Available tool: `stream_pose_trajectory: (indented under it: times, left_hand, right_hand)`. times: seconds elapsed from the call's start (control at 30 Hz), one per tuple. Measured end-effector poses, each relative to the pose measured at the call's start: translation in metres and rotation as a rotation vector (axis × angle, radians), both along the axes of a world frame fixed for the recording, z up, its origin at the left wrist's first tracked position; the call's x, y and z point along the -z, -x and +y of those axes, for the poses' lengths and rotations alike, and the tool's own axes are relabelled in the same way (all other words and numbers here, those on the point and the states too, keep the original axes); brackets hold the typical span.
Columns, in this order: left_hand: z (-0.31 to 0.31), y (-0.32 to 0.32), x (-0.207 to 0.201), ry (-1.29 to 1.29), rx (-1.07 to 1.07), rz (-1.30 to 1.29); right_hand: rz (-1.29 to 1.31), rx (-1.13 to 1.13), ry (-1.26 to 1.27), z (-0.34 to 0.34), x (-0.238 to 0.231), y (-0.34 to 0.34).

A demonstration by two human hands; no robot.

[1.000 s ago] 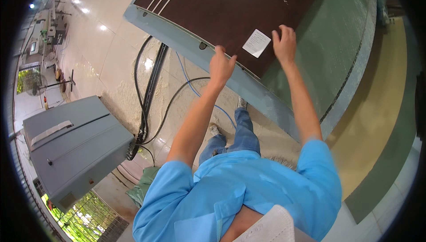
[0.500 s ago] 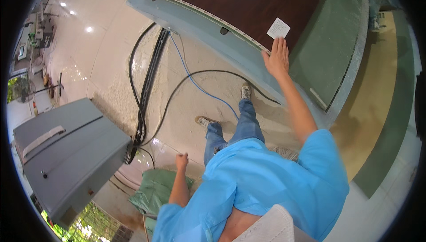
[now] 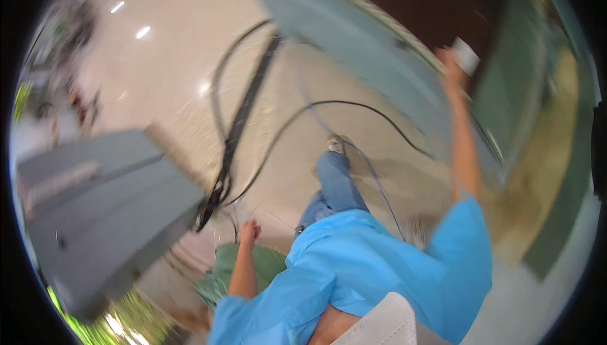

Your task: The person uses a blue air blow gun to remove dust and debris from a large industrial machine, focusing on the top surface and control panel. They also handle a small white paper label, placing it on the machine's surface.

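Observation:
My right hand (image 3: 451, 70) reaches to the near edge of a dark brown panel (image 3: 417, 3), beside a small white label (image 3: 466, 56) on its surface. Motion smears the fingers, but they look stretched out, with nothing seen in them. The panel lies on a grey-green machine table (image 3: 354, 41). My left hand (image 3: 250, 234) hangs low at my side with curled fingers and nothing visible in it. It is nearest to a grey metal cabinet (image 3: 114, 199) and a green cloth bundle (image 3: 265, 269).
A black cable (image 3: 392, 120) and a thin blue hose (image 3: 378, 180) cross the dusty floor (image 3: 164, 73). A dark cable channel (image 3: 250, 104) runs between cabinet and table. On the right lies a yellowish strip (image 3: 537, 187) with a green border.
The view has swung, so table and panel appear farther right and blurred. My right hand now shows left of the label rather than just below it. My legs have shifted in a step.

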State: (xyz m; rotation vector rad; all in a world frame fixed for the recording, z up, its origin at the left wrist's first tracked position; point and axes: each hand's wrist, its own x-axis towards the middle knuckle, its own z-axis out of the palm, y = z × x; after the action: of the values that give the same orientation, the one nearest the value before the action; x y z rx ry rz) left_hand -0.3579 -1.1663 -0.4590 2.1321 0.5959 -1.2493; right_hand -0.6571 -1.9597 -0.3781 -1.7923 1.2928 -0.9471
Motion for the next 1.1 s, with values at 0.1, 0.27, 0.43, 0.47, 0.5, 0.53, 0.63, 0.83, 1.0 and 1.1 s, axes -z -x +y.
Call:
stream_pose_trajectory:
  times: [0.1,0.27,0.43,0.47,0.5,0.53,0.63,0.83,1.0,1.1]
  left_hand:
    - [-0.027,-0.069,0.007,-0.020,0.269,-0.211]
    - [-0.081,-0.194,0.010,0.193,0.257,-0.239]
    - [-0.062,-0.278,-0.006,0.324,0.069,-0.284]
    - [-0.050,-0.282,-0.007,0.302,-0.189,-0.314]
    - [-0.034,-0.294,-0.004,0.237,-0.232,-0.230]
    - [-0.031,-0.300,0.007,0.216,-0.365,-0.200]
    - [-0.009,-0.286,0.031,0.202,-0.611,-0.042]
    - [-0.017,-0.330,0.061,0.166,-0.808,0.151]
    - [-0.043,-0.469,0.081,0.310,-0.759,0.171]
    - [-0.039,-0.591,0.085,0.380,-0.692,0.223]
  right_hand:
    - [0.740,-0.042,0.428,-0.093,0.000,0.014]
    - [0.934,0.504,0.169,-0.110,0.086,0.053]
    - [0.879,0.777,0.105,0.021,0.119,0.047]
    - [1.527,0.332,0.526,0.078,0.132,0.035]
    - [1.161,0.415,-0.238,0.120,0.152,0.005]
    - [1.600,0.203,-0.201,0.157,0.181,-0.041]
    - [1.228,-0.177,-0.566,0.259,0.239,-0.235]
    - [0.420,-1.456,-0.509,0.319,0.134,-0.798]
    - [0.383,-1.373,0.163,0.296,-0.044,-1.106]
    - [-0.007,-1.127,0.020,0.263,-0.112,-1.182]
